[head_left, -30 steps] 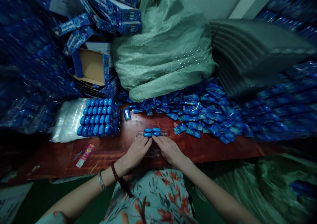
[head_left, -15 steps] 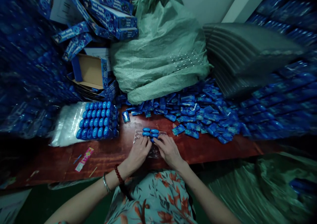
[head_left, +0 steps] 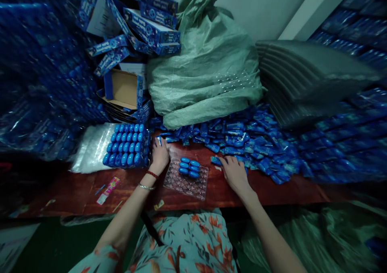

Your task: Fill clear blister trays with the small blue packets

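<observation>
A clear plastic tray [head_left: 187, 186] lies on the red-brown table, with several blue egg-shaped capsules [head_left: 189, 167] in its upper middle. Left of the tray, my left hand [head_left: 160, 154] has its fingers around a small blue packet [head_left: 159, 141]. On the other side, my right hand [head_left: 234, 170] reaches over the near left edge of a pile of blue packets [head_left: 254, 138], its fingertips on a packet [head_left: 215, 160]. Stacked trays filled with blue capsules [head_left: 125, 146] stand to the left of my left hand.
Clear plastic bags [head_left: 90, 148] lie left of the stacked trays. Behind are blue display boxes [head_left: 151, 27], a large green sack [head_left: 205, 71] and grey foam sheets [head_left: 311, 71]. A pink strip [head_left: 108, 190] lies near the table's front edge [head_left: 136, 212].
My hands have moved apart from the tray, the left to a packet on the left, the right to the pile's edge. The tray and its capsules are now uncovered. The view has shifted.
</observation>
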Demonstrator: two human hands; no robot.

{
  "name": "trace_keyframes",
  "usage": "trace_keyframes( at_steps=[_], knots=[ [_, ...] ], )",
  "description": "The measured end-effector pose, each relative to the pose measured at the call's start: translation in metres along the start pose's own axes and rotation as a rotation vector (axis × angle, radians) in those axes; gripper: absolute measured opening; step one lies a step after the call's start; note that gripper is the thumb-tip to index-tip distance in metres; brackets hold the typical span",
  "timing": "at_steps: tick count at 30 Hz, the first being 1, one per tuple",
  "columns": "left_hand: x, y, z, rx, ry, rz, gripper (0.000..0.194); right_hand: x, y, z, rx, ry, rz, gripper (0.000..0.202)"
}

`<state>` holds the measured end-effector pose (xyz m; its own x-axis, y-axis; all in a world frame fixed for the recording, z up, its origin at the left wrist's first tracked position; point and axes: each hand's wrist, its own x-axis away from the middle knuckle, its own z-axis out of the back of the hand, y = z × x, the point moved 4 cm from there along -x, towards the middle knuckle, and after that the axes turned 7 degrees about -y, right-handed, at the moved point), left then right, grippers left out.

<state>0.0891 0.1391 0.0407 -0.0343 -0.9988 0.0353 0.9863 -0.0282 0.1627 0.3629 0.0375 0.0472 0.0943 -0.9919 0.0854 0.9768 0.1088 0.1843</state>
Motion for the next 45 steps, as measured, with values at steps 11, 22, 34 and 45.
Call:
trace_keyframes(
  at_steps=[11,22,34,45],
  knots=[
    [-0.005,-0.009,0.001,0.121,-0.136,-0.067,0.055,0.06,-0.022,-0.016,-0.763,0.413,-0.056,0.027],
    [0.03,-0.021,0.012,0.477,-0.031,-0.016,0.035,0.057,-0.073,0.019,-0.911,0.247,0.239,0.028],
    [0.148,-0.005,-0.002,0.872,0.15,-0.258,0.011,0.045,-0.064,0.005,-0.921,0.299,0.468,0.04],
    [0.129,0.025,0.003,0.157,-0.041,-0.825,0.024,0.042,-0.086,0.043,-0.403,0.111,0.529,0.035]
  ],
)
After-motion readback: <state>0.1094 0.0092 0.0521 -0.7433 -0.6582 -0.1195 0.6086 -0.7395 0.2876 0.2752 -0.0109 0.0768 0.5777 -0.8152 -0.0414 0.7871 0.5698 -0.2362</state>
